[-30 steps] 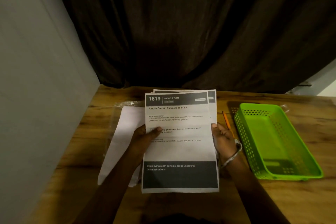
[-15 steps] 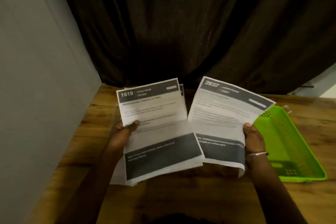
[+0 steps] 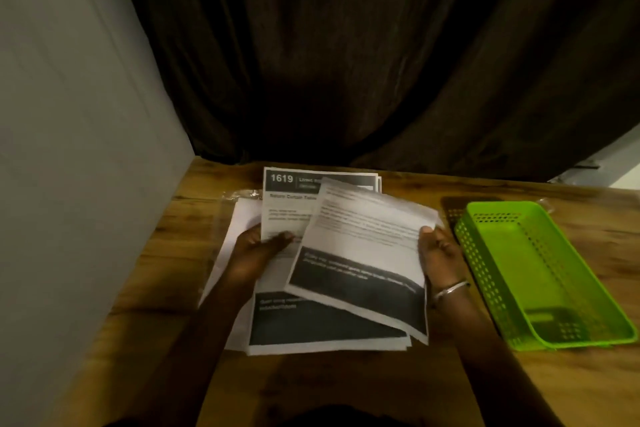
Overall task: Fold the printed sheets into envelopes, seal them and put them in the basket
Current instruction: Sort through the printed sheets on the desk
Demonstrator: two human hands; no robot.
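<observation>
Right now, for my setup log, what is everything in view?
table: one, brown wood, foreground
curtain: one, dark brown, behind table
wall: one, grey, left
stack of printed sheets: several, white and black, top headed 1619, table centre
single printed sheet: one, white with black band, raised over the stack
plain white paper: count unclear, white, under the stack, left
basket: one, green, table right
bracelet: one, silver, right wrist
left hand: one, grips the stack's left edge
right hand: one, pinches the single sheet's right edge
</observation>
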